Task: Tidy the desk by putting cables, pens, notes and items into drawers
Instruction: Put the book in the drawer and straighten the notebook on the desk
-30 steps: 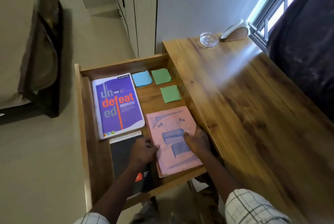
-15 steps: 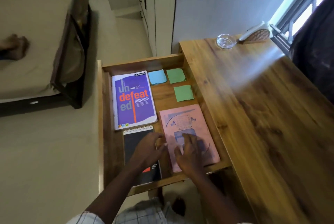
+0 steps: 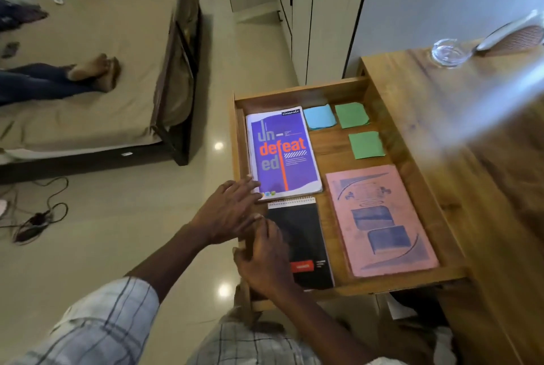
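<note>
The wooden drawer (image 3: 297,93) stands pulled out to the left of the desk (image 3: 477,141). Inside lie a purple notebook (image 3: 282,152), a black spiral notepad (image 3: 307,241), a pink booklet (image 3: 379,220), a blue sticky note pad (image 3: 319,117) and two green sticky note pads (image 3: 351,114) (image 3: 366,145). My left hand (image 3: 232,211) hovers with fingers spread over the drawer's front panel (image 3: 239,143), by the purple notebook's near corner. My right hand (image 3: 265,258) curls over the same panel beside the black notepad, thumb outside it.
A glass dish (image 3: 447,51) and a white-and-wicker object (image 3: 512,37) sit at the desk's far end. A bed (image 3: 88,99) with a person's feet (image 3: 94,70) lies to the left. Cables (image 3: 38,217) trail on the floor. Wardrobe doors (image 3: 297,11) stand behind the drawer.
Both hands left the pink booklet and black notepad and moved left to the drawer's front panel. The view swung left, showing more of the bed and floor.
</note>
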